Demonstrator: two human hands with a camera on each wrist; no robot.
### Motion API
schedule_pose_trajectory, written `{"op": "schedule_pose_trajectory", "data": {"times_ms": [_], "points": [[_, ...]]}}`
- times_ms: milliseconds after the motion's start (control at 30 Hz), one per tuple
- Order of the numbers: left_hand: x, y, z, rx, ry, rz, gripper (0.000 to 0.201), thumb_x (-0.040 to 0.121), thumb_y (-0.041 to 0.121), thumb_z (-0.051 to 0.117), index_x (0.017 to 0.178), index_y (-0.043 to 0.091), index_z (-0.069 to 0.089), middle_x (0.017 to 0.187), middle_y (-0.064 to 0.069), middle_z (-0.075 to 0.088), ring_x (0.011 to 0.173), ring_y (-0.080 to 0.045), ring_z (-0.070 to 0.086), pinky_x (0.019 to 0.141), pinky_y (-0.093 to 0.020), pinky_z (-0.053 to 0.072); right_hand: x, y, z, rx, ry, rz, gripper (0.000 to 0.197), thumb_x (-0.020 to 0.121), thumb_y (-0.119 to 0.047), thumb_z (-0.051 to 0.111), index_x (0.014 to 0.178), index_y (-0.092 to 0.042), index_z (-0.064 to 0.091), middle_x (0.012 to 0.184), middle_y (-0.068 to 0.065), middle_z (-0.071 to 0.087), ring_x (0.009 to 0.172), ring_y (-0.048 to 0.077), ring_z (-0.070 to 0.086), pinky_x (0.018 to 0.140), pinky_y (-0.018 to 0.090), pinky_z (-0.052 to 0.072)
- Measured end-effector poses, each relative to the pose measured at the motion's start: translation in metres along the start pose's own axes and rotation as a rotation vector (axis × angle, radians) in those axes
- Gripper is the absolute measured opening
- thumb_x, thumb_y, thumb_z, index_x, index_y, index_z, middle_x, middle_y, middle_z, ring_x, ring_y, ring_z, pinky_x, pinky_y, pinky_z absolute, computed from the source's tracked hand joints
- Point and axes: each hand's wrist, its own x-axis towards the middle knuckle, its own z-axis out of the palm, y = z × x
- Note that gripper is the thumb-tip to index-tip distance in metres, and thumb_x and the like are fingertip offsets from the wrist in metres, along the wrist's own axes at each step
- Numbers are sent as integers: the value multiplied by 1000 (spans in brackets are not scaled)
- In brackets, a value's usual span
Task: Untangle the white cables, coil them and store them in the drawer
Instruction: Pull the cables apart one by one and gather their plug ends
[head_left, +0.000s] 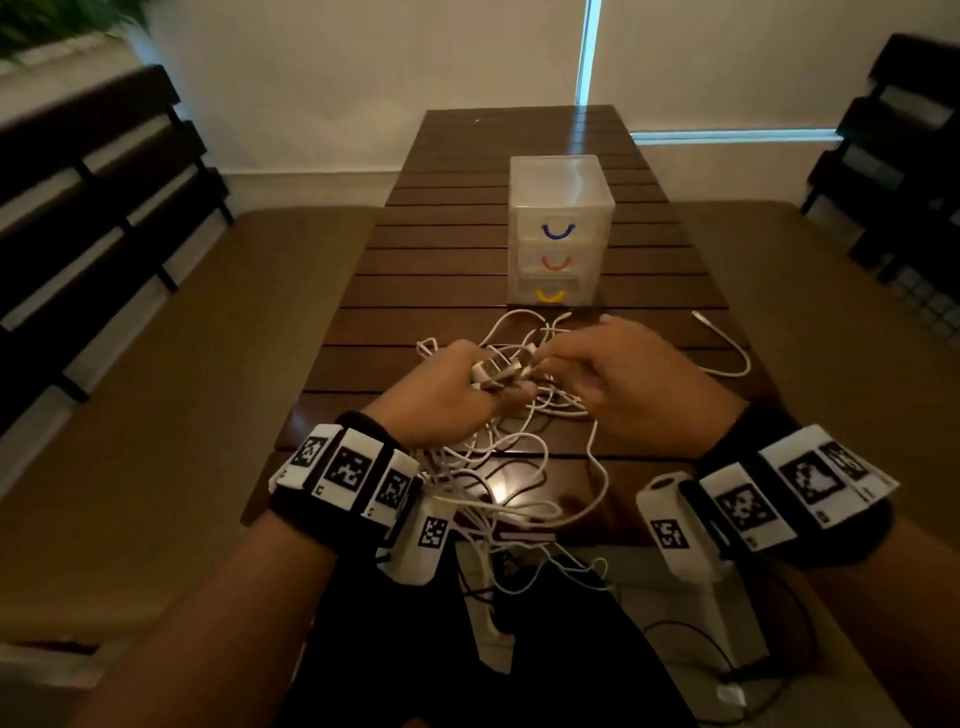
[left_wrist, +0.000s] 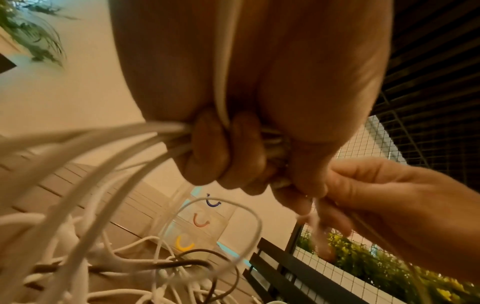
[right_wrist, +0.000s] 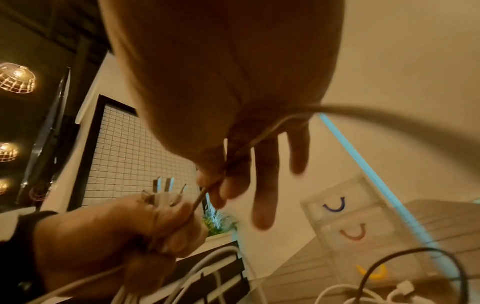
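Observation:
A tangle of white cables (head_left: 511, 457) sprawls over the near end of the dark slatted table (head_left: 452, 291) and hangs off its front edge. My left hand (head_left: 447, 389) grips a bundle of cable strands (left_wrist: 275, 144) in a fist above the table. My right hand (head_left: 613, 369) is just to its right, thumb and forefinger pinching a single strand (right_wrist: 207, 191) that leads out of that bundle; its other fingers (right_wrist: 265, 185) are spread. The clear three-drawer unit (head_left: 561, 228) stands behind the hands, its drawers closed, with blue, red and yellow handles.
One cable end (head_left: 727, 348) trails over the table to the right of the hands. Dark slatted benches (head_left: 93, 218) flank the table on both sides. A white box (head_left: 717, 613) with dark wires sits on the floor below the table's front edge.

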Motion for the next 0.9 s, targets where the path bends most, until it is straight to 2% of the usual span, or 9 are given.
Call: {"op": "schedule_pose_trajectory", "data": {"times_ms": [100, 200, 333, 467, 533, 633, 767, 833, 900], "points": [[-2, 10, -1, -75, 59, 41, 16, 86, 33, 69, 87, 19, 75, 60, 10, 63, 53, -10, 51, 52, -28, 41, -16, 16, -15, 57, -30, 98, 18, 97, -25, 50, 83, -25, 61, 68, -14, 54, 65, 5, 49, 67, 32, 40], [-2, 30, 9, -170, 128, 114, 15, 87, 24, 69, 97, 17, 75, 67, 14, 69, 60, 0, 60, 59, -17, 46, -47, 41, -32, 136, -153, 266, 22, 99, -22, 48, 84, -20, 64, 71, -12, 56, 67, 0, 53, 62, 16, 37], [-4, 57, 40, -228, 173, 212, 23, 92, 27, 62, 87, 9, 75, 52, -4, 55, 49, -9, 42, 49, -21, 33, -107, 74, -29, 195, -220, 533, 28, 101, -23, 45, 78, -25, 61, 72, -7, 58, 67, 8, 53, 61, 24, 36], [-4, 82, 62, -324, 180, 296, 28, 96, 23, 56, 80, 6, 72, 45, 13, 46, 42, -2, 38, 46, -14, 31, -164, 93, -25, 177, -144, 831, 24, 101, -22, 45, 92, -18, 67, 82, 2, 65, 68, 14, 59, 55, 27, 41], [-2, 94, 71, -382, 196, 321, 30, 97, 22, 54, 78, 7, 70, 43, 13, 43, 40, -2, 37, 44, -13, 29, -182, 94, -22, 84, -163, 941, 25, 99, -25, 51, 119, -18, 62, 102, 4, 67, 86, 18, 62, 66, 29, 46], [4, 111, 86, -509, 182, 346, 32, 99, 25, 51, 73, 14, 67, 47, 10, 40, 41, -5, 34, 42, -19, 28, -199, 85, -13, 81, -190, 776, 55, 91, -26, 64, 142, -28, 44, 137, 1, 51, 124, 20, 48, 100, 32, 41], [11, 124, 111, -584, 159, 373, 32, 95, 33, 52, 68, 25, 66, 50, 8, 42, 45, -9, 34, 46, -24, 28, -199, 57, 5, 688, -313, 563, 66, 87, -24, 70, 138, -49, 38, 133, -24, 49, 122, -2, 49, 93, 18, 44], [14, 125, 121, -628, 145, 380, 31, 93, 33, 53, 66, 27, 67, 49, 12, 42, 44, -8, 33, 47, -24, 27, -204, 60, 31, 724, -343, 480, 61, 86, -20, 71, 134, -49, 46, 130, -28, 51, 119, -11, 48, 94, 12, 43], [17, 127, 130, -678, 111, 367, 33, 94, 31, 51, 66, 25, 67, 47, 12, 41, 42, -6, 32, 45, -24, 24, -215, 74, 58, 594, -305, 424, 34, 88, -23, 70, 117, -39, 63, 122, -19, 56, 113, -8, 51, 95, 13, 43]]}}
